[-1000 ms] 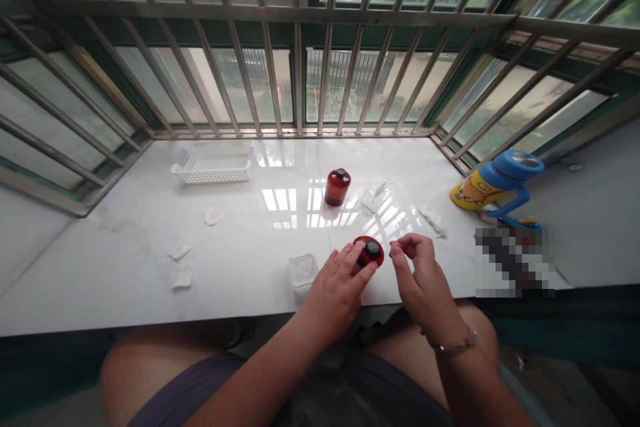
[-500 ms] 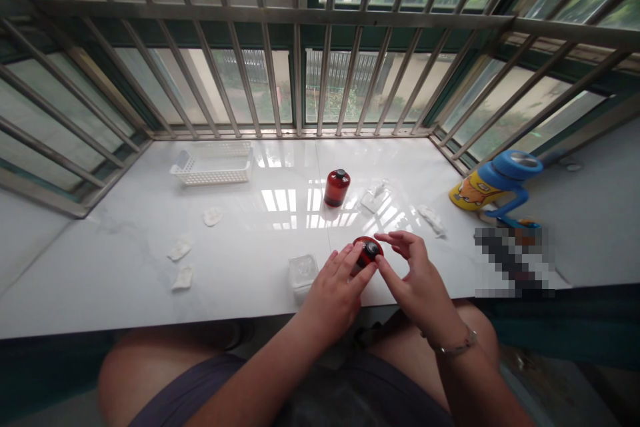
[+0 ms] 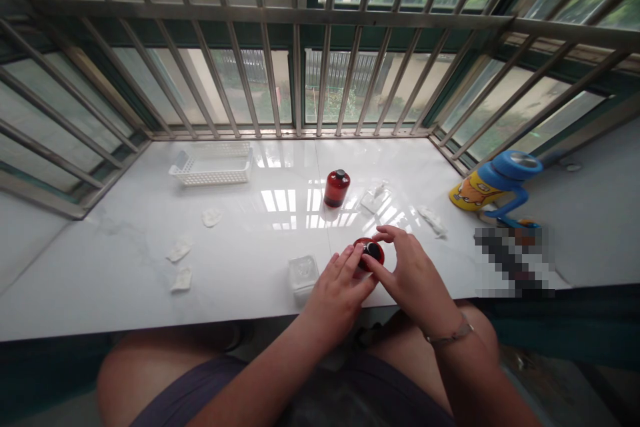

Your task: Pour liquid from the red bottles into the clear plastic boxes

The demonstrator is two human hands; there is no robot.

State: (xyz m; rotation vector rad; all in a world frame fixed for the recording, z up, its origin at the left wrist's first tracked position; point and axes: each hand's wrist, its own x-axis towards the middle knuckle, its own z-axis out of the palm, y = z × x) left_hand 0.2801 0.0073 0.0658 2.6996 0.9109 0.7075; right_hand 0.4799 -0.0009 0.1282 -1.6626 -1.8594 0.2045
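Note:
A small red bottle with a black cap (image 3: 371,251) stands near the front edge of the white marble sill (image 3: 250,240). My left hand (image 3: 336,290) wraps round its left side and steadies it. Fingers of my right hand (image 3: 410,273) pinch the black cap from the right. A second red bottle with a black cap (image 3: 337,187) stands upright farther back, apart from both hands. A small clear plastic box (image 3: 303,272) sits just left of my left hand.
A white plastic basket (image 3: 214,163) stands at the back left. Crumpled white pads (image 3: 180,250) lie on the left, clear wrappers (image 3: 375,198) and another white scrap (image 3: 433,219) on the right. A blue and yellow cup (image 3: 495,183) lies at the right. Metal window bars (image 3: 300,80) close the back.
My right hand has moved left from beside the bottle and closed its fingers on the black cap. The left hand stays on the bottle.

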